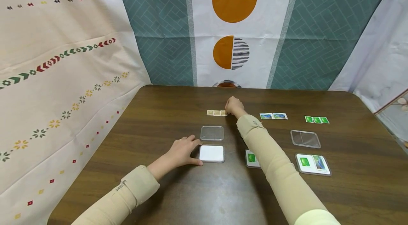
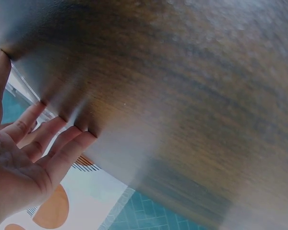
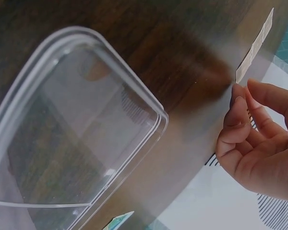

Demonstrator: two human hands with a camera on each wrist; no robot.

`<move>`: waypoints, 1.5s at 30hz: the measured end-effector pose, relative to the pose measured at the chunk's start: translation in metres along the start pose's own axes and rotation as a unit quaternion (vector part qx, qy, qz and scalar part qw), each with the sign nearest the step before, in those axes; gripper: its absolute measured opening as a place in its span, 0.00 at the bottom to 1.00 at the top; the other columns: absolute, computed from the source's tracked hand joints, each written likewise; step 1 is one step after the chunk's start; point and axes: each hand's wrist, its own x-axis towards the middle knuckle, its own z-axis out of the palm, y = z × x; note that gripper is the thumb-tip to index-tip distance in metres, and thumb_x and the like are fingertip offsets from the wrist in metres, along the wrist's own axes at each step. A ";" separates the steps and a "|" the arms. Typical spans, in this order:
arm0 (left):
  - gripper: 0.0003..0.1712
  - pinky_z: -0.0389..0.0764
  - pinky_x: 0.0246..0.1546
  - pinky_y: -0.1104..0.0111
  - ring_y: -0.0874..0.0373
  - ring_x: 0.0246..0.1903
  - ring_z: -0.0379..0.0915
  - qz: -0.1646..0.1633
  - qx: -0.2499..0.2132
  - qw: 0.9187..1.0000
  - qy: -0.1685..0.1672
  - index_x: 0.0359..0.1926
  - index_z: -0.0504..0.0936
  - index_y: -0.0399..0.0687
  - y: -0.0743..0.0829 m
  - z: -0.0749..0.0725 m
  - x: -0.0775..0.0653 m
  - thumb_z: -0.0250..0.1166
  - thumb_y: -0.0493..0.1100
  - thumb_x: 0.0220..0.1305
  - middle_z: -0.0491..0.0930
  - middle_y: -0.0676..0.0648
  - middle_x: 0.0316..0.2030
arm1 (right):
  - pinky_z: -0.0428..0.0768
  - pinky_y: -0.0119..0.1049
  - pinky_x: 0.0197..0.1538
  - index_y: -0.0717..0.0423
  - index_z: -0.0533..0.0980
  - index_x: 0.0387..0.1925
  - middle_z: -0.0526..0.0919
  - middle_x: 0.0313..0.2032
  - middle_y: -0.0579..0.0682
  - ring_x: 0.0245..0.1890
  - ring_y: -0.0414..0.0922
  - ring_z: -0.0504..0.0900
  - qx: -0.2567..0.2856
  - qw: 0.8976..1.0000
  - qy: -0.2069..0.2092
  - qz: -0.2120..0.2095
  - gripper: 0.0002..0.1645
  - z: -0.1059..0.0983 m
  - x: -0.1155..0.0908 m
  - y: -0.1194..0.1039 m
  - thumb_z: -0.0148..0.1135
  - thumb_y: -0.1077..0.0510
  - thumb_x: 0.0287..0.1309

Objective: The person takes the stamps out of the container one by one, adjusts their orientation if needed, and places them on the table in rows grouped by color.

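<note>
My left hand [image 1: 183, 151] rests at the left side of a clear plastic case with a white card [image 1: 211, 153], thumb by its near corner and forefinger by its far one. In the left wrist view, the straight fingers [image 2: 69, 146] touch down on the tabletop. Farther back, my right hand [image 1: 235, 107] has thumb and forefinger at the right end of a strip of tan stamps [image 1: 216, 113], pinching that end. The right wrist view shows this stamp strip [image 3: 255, 45] meeting the fingertips, with the other fingers curled. A clear lid [image 1: 211, 133] lies behind the white-card case.
Blue stamps [image 1: 273, 116] and green stamps [image 1: 317, 119] lie along the back right. A second clear lid [image 1: 305, 139] sits behind a case with green and blue stamps [image 1: 313, 164]. My right sleeve partly hides another case with a green stamp [image 1: 252, 158].
</note>
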 end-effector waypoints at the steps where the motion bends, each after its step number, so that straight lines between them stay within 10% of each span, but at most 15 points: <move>1: 0.40 0.77 0.33 0.56 0.49 0.34 0.75 0.000 0.000 1.000 -0.001 0.51 0.79 0.47 0.000 0.000 0.000 0.73 0.65 0.40 0.76 0.47 0.38 | 0.68 0.32 0.22 0.57 0.78 0.25 0.78 0.24 0.50 0.15 0.39 0.69 -0.001 1.000 0.001 -0.001 0.09 0.000 0.000 0.000 0.53 0.67 0.53; 45: 0.40 0.77 0.38 0.54 0.48 0.37 0.76 0.002 -0.001 1.000 -0.027 0.52 0.78 0.46 0.001 -0.005 0.003 0.73 0.64 0.41 0.76 0.45 0.41 | 0.66 0.33 0.22 0.55 0.73 0.19 0.72 0.15 0.45 0.16 0.40 0.68 -0.038 0.998 0.013 -0.039 0.12 -0.028 -0.032 0.024 0.48 0.67 0.52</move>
